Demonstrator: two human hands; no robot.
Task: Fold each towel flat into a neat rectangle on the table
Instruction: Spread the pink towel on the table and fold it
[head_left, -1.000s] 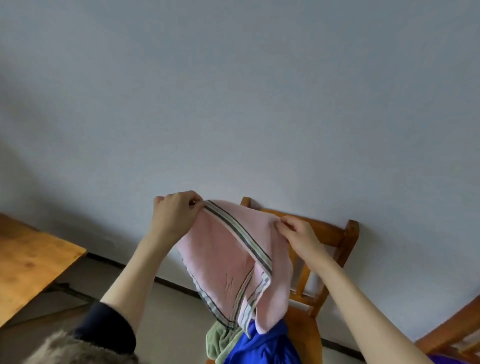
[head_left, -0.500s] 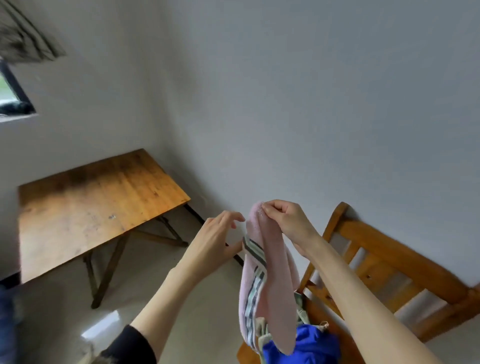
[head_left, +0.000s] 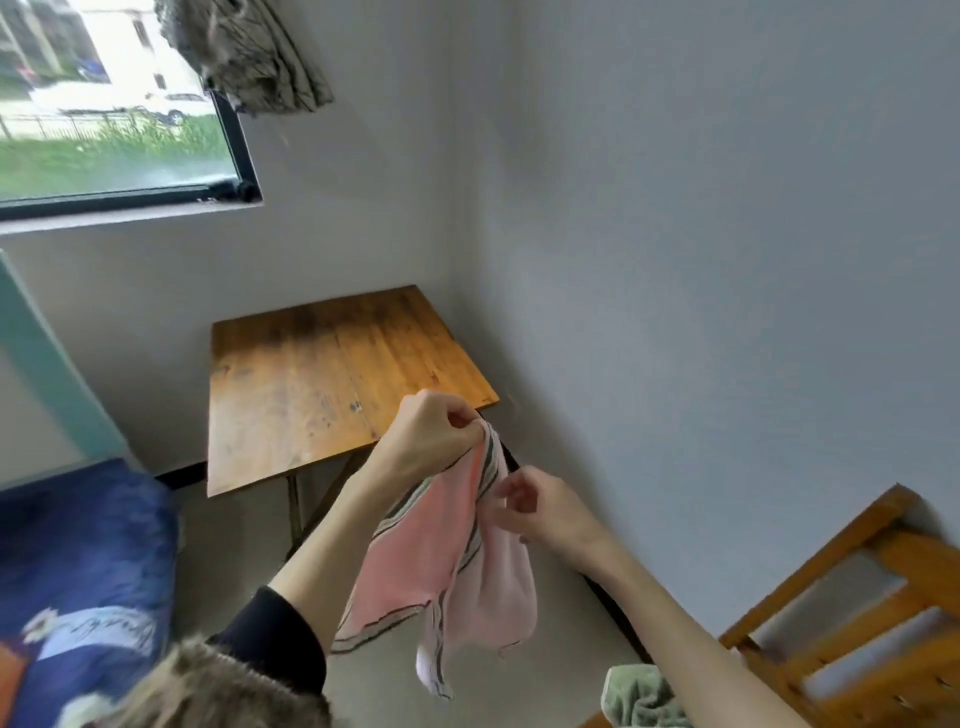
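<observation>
A pink towel with grey and green striped borders hangs in the air in front of me. My left hand grips its top corner, fingers curled round the cloth. My right hand is just right of the towel's hanging edge, fingers loosely curled; whether it pinches the cloth is unclear. The wooden table stands beyond the hands, in the room's corner, with a bare top. A green towel lies bunched at the bottom right beside the chair.
A wooden chair stands against the wall at the right. A blue printed quilt lies at the lower left. A window is at the upper left with a grey cloth hanging by it.
The view has swung left toward the table. My left hand has taken hold of the towel's top corner, and my right hand has dropped lower along its edge.
</observation>
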